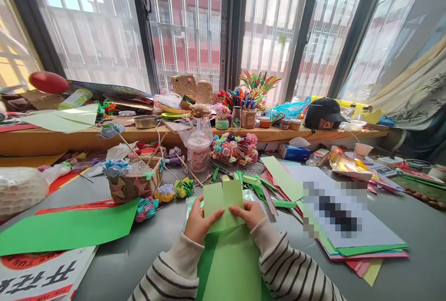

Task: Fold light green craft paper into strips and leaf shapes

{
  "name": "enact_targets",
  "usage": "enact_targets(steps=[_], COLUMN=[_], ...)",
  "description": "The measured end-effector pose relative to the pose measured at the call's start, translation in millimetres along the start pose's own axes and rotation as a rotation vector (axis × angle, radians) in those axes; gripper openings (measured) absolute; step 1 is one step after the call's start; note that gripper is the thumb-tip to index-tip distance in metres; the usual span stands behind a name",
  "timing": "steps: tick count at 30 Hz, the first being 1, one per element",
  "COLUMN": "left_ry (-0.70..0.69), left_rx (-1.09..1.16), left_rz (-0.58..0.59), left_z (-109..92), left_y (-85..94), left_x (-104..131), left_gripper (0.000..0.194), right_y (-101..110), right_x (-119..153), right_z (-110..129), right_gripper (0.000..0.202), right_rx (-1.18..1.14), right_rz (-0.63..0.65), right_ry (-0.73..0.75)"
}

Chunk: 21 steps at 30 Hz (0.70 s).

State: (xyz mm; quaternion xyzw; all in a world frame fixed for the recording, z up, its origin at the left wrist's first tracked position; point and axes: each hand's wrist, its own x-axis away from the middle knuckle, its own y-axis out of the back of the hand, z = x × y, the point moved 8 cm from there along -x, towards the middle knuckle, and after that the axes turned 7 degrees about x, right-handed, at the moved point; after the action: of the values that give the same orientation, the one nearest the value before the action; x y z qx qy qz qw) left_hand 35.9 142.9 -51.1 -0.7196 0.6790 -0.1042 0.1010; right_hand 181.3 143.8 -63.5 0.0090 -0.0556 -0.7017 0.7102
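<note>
Between my two hands is a piece of light green paper (pixel 213 201), held upright above the table. A split or crease runs down its middle; I cannot tell how deep it goes. My left hand (pixel 199 221) grips the left half, its thumb pressed on the front. On the other half, my right hand (pixel 251 212) pinches near the middle line with its thumb. The fingers behind the paper are mostly hidden. Below my hands lies a larger light green sheet (pixel 233 266), over darker green paper (pixel 206 264). Green paper strips (pixel 256 185) lie scattered just beyond.
Left stands a basket (pixel 134 185) with folded paper flowers, near a bright green sheet (pixel 69 229). A stack of coloured paper (pixel 369 245) lies right. Behind are a clear cup (pixel 198 152), a tissue box (pixel 294 151) and a crowded ledge (pixel 87 140) with a black cap (pixel 324 113).
</note>
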Motion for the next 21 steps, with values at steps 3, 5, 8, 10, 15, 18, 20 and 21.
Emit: enact_targets(steps=[3, 5, 8, 10, 15, 18, 20, 21], left_ry=[-0.018, -0.039, -0.077, -0.092, -0.073, -0.073, -0.057, -0.043], left_rx=[-0.018, -0.022, -0.008, 0.006, 0.016, 0.010, 0.003, 0.003], left_rz=[0.019, 0.016, 0.016, 0.020, 0.000, -0.016, -0.025, -0.025], left_z=[2, 1, -3, -5, -6, -6, -4, -3], left_y=[-0.7, -0.6, -1.6, -2.8, -1.2, 0.7, 1.5, 1.4], left_x=[-1, -1, 1, 1, 0, -1, 0, 0], left_gripper=[0.064, 0.065, 0.065, 0.065, 0.064, 0.062, 0.063, 0.064], right_y=[1, 0, -3, -5, -9, -8, -6, -6], right_x=[0, -1, -4, -3, 1, 2, 2, 1], right_z=[0, -3, -11, -13, -8, -6, -4, -5], right_gripper=[0.029, 0.029, 0.030, 0.031, 0.033, 0.034, 0.035, 0.036], right_rx=[0.009, 0.003, -0.053, -0.092, -0.159, -0.133, -0.120, -0.116], right_rz=[-0.014, -0.013, 0.010, 0.024, 0.066, 0.062, 0.053, 0.050], right_ry=[0.001, -0.021, -0.063, -0.080, -0.123, -0.142, -0.126, -0.118])
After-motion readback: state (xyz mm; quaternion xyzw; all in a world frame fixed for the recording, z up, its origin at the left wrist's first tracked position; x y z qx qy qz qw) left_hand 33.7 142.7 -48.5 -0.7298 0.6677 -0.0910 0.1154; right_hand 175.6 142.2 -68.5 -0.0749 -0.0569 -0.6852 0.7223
